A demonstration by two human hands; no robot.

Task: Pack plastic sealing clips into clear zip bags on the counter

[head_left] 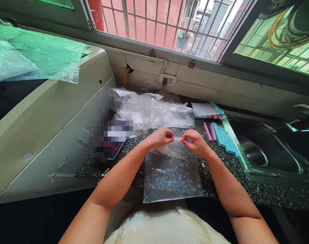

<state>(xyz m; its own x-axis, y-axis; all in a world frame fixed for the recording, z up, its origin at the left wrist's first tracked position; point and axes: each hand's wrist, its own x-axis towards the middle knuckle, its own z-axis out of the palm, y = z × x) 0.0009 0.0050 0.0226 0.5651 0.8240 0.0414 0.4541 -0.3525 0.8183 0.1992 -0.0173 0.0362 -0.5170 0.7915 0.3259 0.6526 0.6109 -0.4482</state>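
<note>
A clear plastic bag hangs in front of me over the speckled counter, its lower edge towards my body. My left hand pinches its top edge between thumb and fingers. A short way to the right, my right hand pinches the same edge. Between the two hands a narrow whitish strip shows along the top of the bag. Right of my right hand lie several turquoise strips and two pink strips, side by side.
Behind my hands lies a heap of crumpled clear bags. A stack of flat clear bags sits near the metal sink at right. A blurred-out object lies left, beside the cream panel. A wall socket holds a plug.
</note>
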